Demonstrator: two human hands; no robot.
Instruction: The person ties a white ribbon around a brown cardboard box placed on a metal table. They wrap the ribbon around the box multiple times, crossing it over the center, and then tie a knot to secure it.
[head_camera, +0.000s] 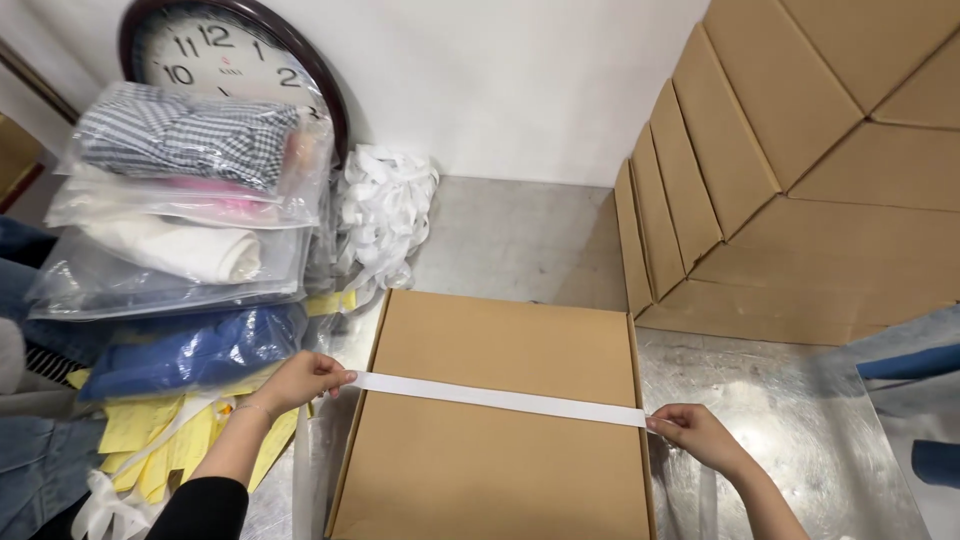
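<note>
A flat brown cardboard box lies closed in front of me on a metal table. A white strip is stretched across its lid from left to right. My left hand pinches the strip's left end just past the box's left edge. My right hand pinches the right end at the box's right edge. Both forearms come in from the bottom of the view.
Clear bags of folded clothes are stacked at left over yellow paper slips. A round wall clock leans behind them, beside a heap of white strips. Stacked flat cardboard boxes fill the right. The metal table shows at right.
</note>
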